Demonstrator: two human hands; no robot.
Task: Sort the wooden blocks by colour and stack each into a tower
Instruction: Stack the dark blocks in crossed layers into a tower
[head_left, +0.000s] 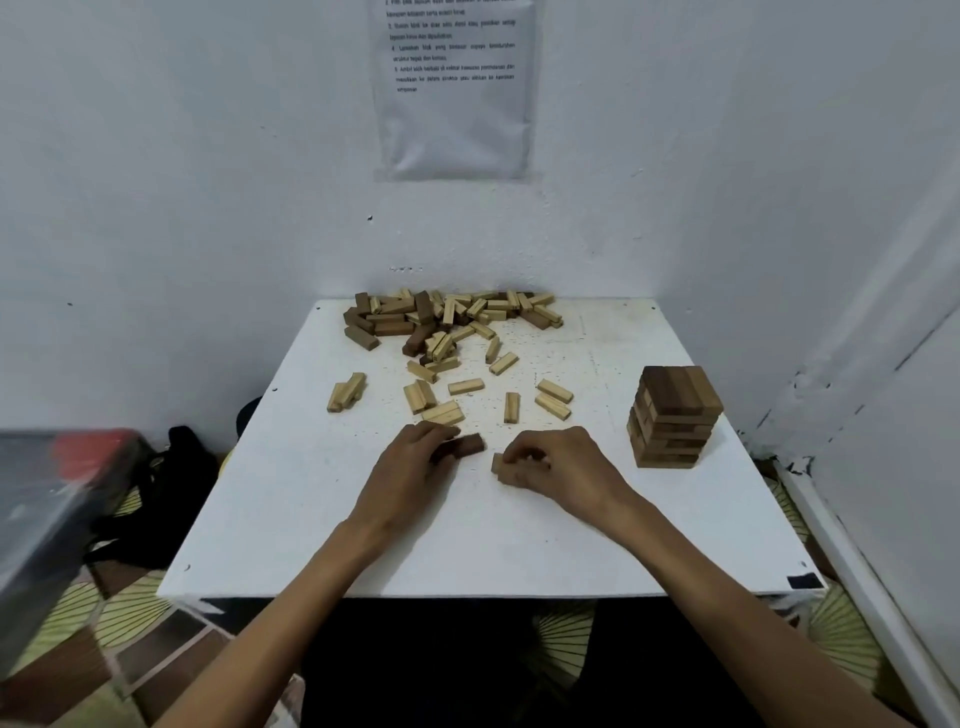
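My left hand (410, 460) grips a dark brown block (467, 445) low over the middle of the white table (311, 519). Just to its right, my right hand (556, 470) curls round a light wooden block (497, 462) that rests on the table. A tower of brown blocks (672, 415), several layers high, stands at the right side. A mixed pile of dark and light blocks (447, 314) lies along the far edge. Several light blocks (466, 386) are scattered between the pile and my hands.
White walls close in the table at the back and right, with a printed sheet (452, 88) taped above. A dark box with a red patch (57, 499) and a black bag (161, 488) sit on the floor to the left.
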